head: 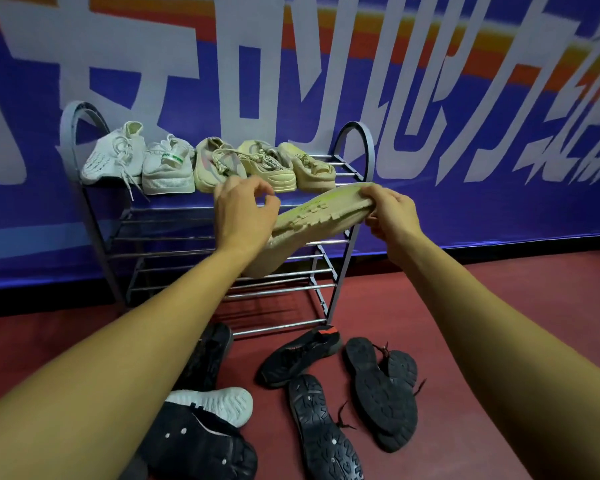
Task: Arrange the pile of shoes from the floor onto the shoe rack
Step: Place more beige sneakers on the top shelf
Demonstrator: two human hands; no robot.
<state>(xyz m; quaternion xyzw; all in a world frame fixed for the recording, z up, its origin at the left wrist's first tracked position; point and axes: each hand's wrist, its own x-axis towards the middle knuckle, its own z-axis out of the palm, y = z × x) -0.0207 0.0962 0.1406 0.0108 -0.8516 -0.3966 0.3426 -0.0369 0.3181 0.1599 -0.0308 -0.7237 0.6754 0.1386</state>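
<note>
A beige shoe (312,220) with a yellow-green sole is held sole-up in front of the metal shoe rack (355,161). My right hand (392,216) grips its far end. My left hand (243,213) is at its near end, fingers curled over it. On the rack's top shelf stand two white shoes (118,155) (168,168) and three beige shoes (215,166) (271,166) (309,164). The lower shelves (174,258) hold nothing. Several black shoes (300,356) lie on the red floor below, most of them sole-up.
A blue banner (465,133) with large white characters covers the wall behind the rack. A white-soled shoe (219,403) lies among the black ones near my left forearm. Red floor (447,306) stretches to the right of the rack.
</note>
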